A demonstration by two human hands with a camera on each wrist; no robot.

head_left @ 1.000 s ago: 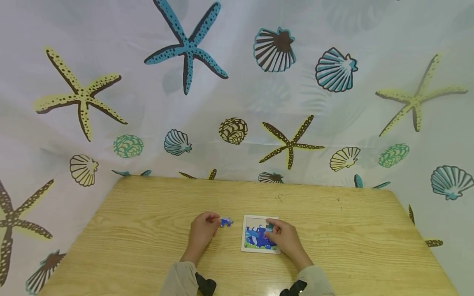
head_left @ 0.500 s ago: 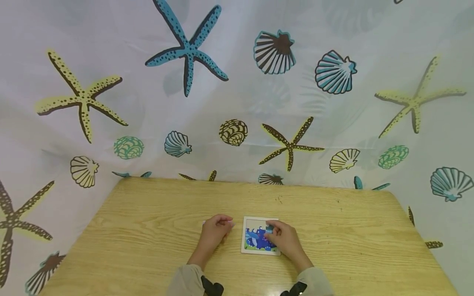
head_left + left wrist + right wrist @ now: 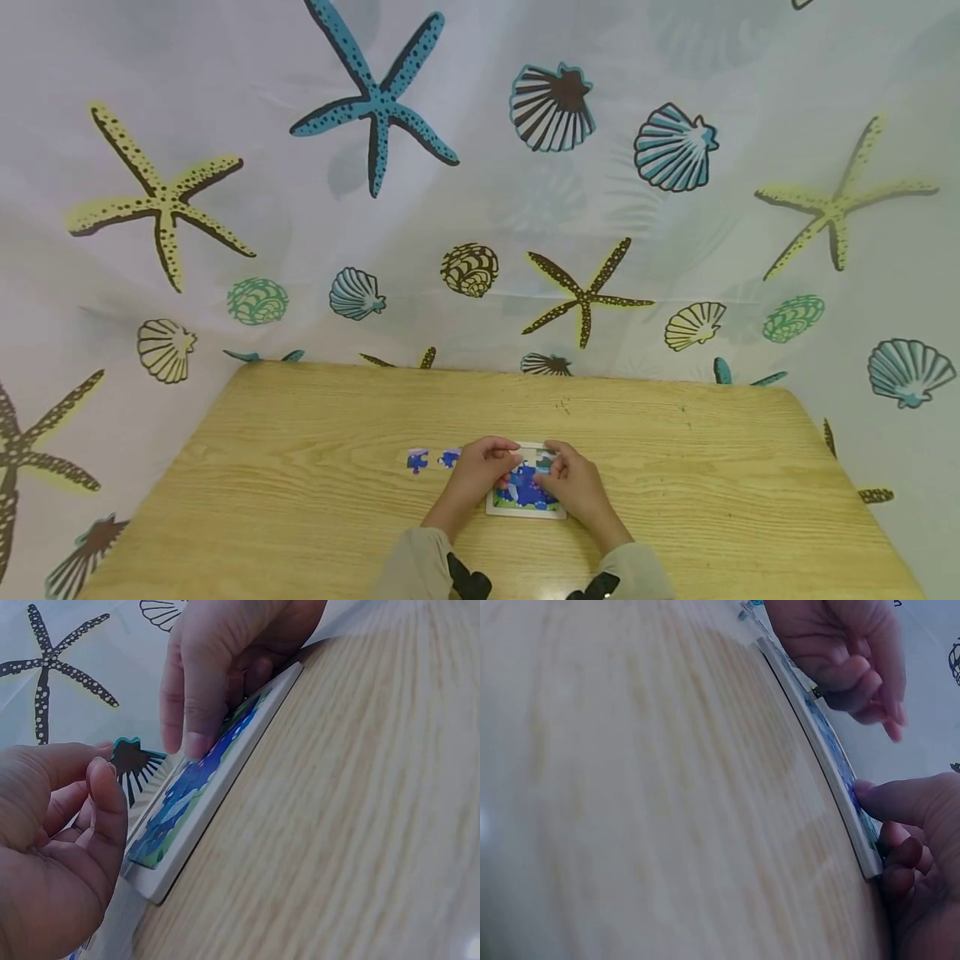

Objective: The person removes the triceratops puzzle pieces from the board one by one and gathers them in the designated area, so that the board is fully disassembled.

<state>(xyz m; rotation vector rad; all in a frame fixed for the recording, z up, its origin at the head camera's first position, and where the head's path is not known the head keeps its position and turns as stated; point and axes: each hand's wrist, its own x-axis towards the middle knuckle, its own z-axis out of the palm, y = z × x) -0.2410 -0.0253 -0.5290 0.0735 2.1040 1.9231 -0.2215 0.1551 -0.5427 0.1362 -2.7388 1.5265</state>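
A small jigsaw puzzle in a white-framed tray point(image 3: 527, 513) lies on the table, its assembled part showing a blue cartoon animal on green. My right hand point(image 3: 581, 482) grips the tray's right side, thumb point(image 3: 885, 799) on the picture and the other fingers curled by the edge. Over the tray's left part is my left hand point(image 3: 480, 473). Its thumb and index finger come together close above the picture; I cannot tell whether a piece is between them. Bare backing shows in the tray's upper part. Two loose puzzle pieces, one purple-blue point(image 3: 417, 460) and one partly covered point(image 3: 447, 457), lie left of the tray.
The wood-grain table point(image 3: 300, 467) extends on both sides of the tray. A pale cloth point(image 3: 480, 183) printed with starfish and shells hangs behind and at the sides. Both wrists carry black camera mounts.
My left hand has moved right from the loose pieces to over the tray, uncovering two pieces on the table. My right hand stays at the tray's right side.
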